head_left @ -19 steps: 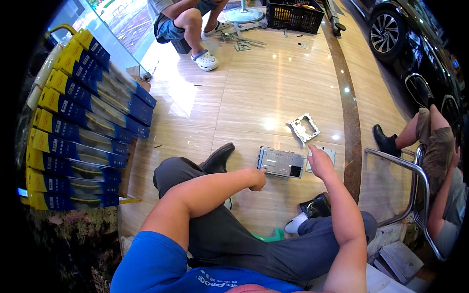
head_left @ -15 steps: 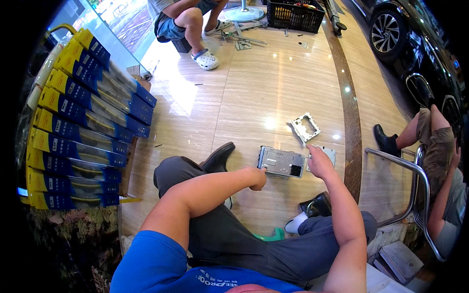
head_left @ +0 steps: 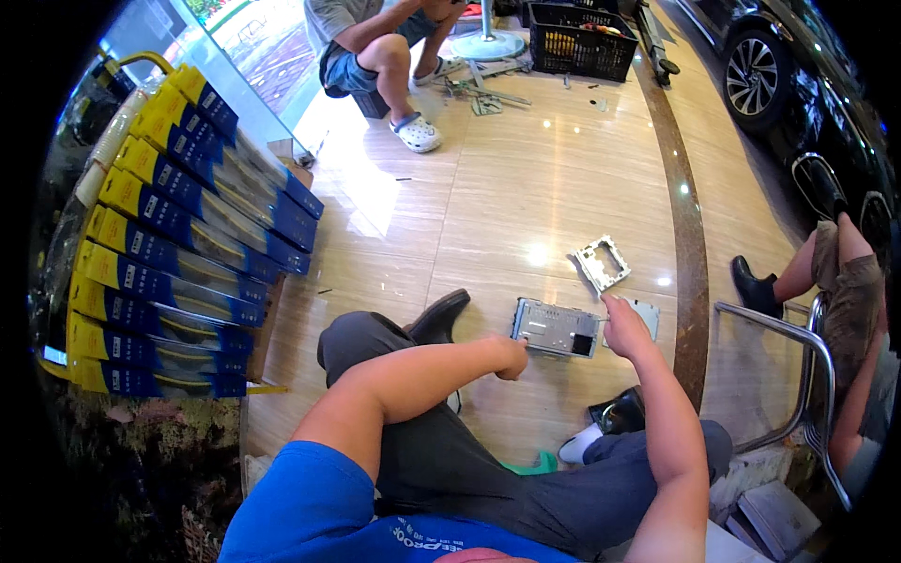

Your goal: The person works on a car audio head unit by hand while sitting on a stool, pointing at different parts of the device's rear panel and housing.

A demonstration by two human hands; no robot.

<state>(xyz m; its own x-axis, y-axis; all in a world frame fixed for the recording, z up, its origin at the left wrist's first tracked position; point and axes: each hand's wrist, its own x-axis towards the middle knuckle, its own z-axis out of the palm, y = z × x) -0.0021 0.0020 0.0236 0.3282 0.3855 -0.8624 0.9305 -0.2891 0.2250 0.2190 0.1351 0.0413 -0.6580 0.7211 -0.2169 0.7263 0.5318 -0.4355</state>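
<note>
Hovering or resting at the near left corner of a grey metal box (head_left: 557, 328), the left hand (head_left: 511, 357) has its fingers curled; whether its grip has hold of the edge, I can't tell. The box lies flat on the glossy floor (head_left: 507, 216). At its right end is the right hand (head_left: 628, 328), forefinger pointing to the far side; its fingers are too small to tell whether that grip holds anything. A pale, flat plate (head_left: 648, 312) lies just right of the box, partly hidden by this hand. On the far side sits a white rectangular frame (head_left: 590, 269). Farther off, metal pieces (head_left: 488, 105) lie near a black crate (head_left: 582, 54).
</note>
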